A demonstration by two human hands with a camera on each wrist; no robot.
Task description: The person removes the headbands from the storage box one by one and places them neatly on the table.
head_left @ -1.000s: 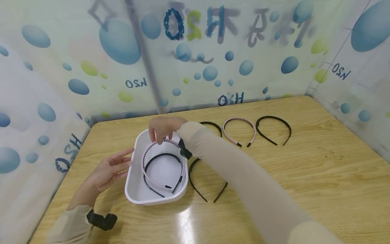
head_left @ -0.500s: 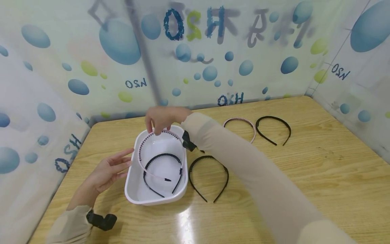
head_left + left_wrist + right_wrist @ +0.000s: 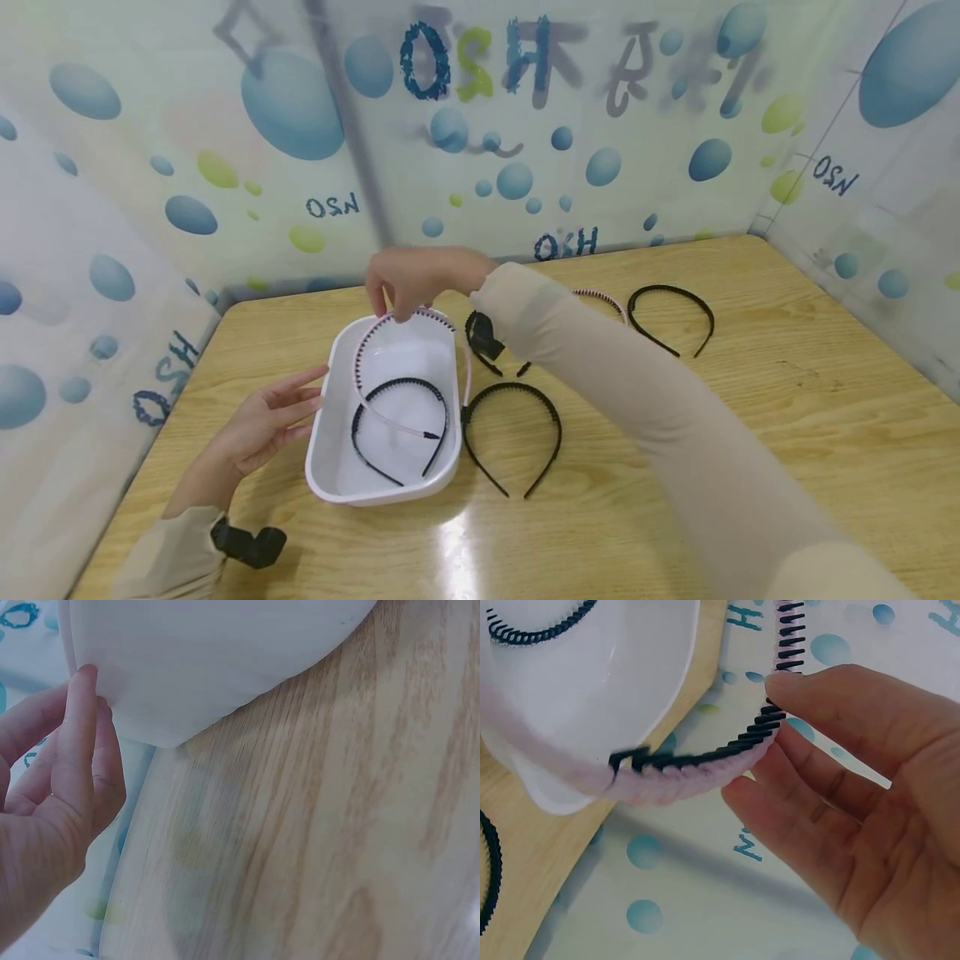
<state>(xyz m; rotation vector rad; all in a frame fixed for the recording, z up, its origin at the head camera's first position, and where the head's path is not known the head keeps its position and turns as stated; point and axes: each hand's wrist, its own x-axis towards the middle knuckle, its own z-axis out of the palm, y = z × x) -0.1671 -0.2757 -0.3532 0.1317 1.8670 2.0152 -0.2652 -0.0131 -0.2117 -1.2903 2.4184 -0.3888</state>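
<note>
My right hand (image 3: 427, 279) pinches a pink headband (image 3: 357, 367) at the top of its curve, thumb and fingertips on either side of the band. Black teeth line the inside of this pink headband (image 3: 705, 774) in the right wrist view. It hangs over a white plastic tub (image 3: 317, 471), one dark-tipped end over the inside and the other side past the right rim. Inside the tub lies a black toothed headband (image 3: 401, 382). My left hand (image 3: 258, 425) rests against the tub's left side with fingers extended, the fingertips touching its wall in the left wrist view.
Just right of the tub lies a black headband (image 3: 558, 425). Behind it is another black headband (image 3: 474, 342), partly covered by my right wrist. Farther right are a pink headband (image 3: 607, 296), half hidden by my sleeve, and a black headband (image 3: 711, 312). A patterned sheet (image 3: 517, 225) hangs behind the table.
My right hand lifts the pink headband up and toward the back of the tub, then shifts slightly right. My left hand stays in place at the tub's side.
</note>
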